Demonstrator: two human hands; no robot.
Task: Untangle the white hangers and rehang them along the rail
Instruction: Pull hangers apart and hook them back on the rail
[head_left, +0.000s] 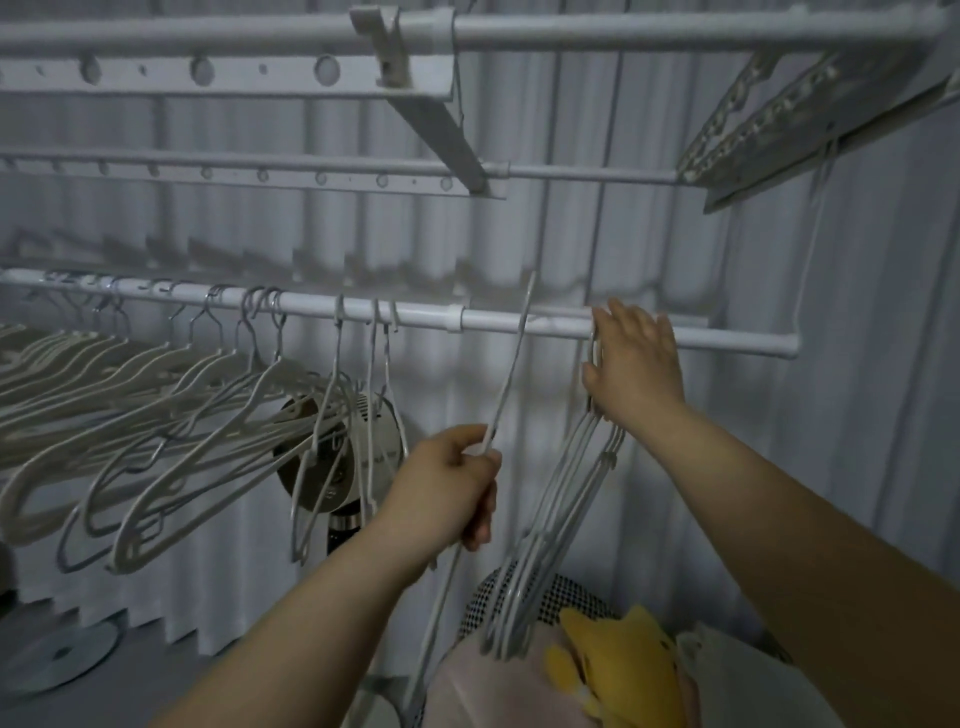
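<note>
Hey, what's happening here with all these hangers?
A person is sorting white hangers at a drying rail. The left hand grips a single thin hanger, raised in front of the rail. The right hand rests at the rail on a bunch of hangers hooked there together. Many hung hangers line the rail's left part.

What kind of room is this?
Probably a home laundry-drying corner: a rail hung with white hangers, perforated drying racks overhead, and a mesh basket of laundry below.
</note>
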